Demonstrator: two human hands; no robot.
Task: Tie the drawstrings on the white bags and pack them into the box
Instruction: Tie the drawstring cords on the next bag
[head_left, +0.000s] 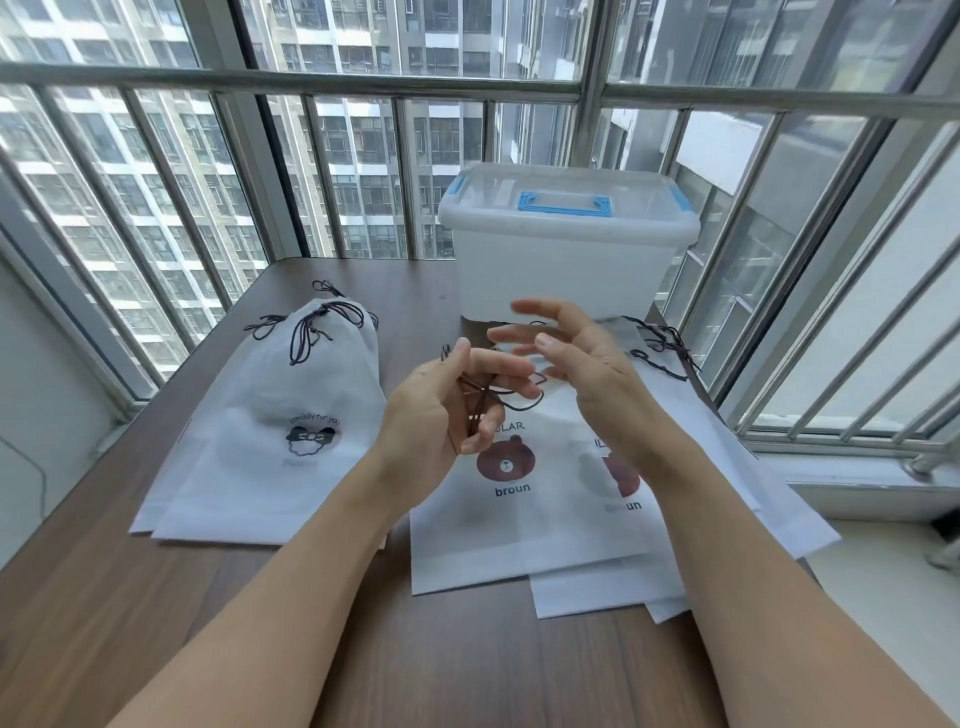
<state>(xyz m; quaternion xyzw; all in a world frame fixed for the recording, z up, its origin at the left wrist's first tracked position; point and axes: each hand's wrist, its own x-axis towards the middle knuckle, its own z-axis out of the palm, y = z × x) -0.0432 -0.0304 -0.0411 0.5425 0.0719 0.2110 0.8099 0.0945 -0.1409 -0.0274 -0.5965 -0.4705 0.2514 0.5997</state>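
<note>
Drawstring (480, 391) looped round left hand (441, 410) fingers, pinched to hold a knot | right hand (582, 358) spread, holding nothing | bear-print bag (519, 499) at 6 o'clock under hands | tied bags (280, 415) at 9 | lidded box (566, 244) at 12, near desk (156, 623) far edge.

Looks like a high-rise flat, enclosed balcony or window nook. Glazing (363, 47) is wrapping round on three sides, with metal guard bars (291, 85) running across it. Apartment towers (130, 171) are filling the view outside, seen from well up. A wood-grain worktop (130, 597) is sitting tight into the corner, a white sill (857, 499) running along its right edge. A lidded plastic box (566, 244) with blue handle is standing on it: household gear, not industrial.
</note>
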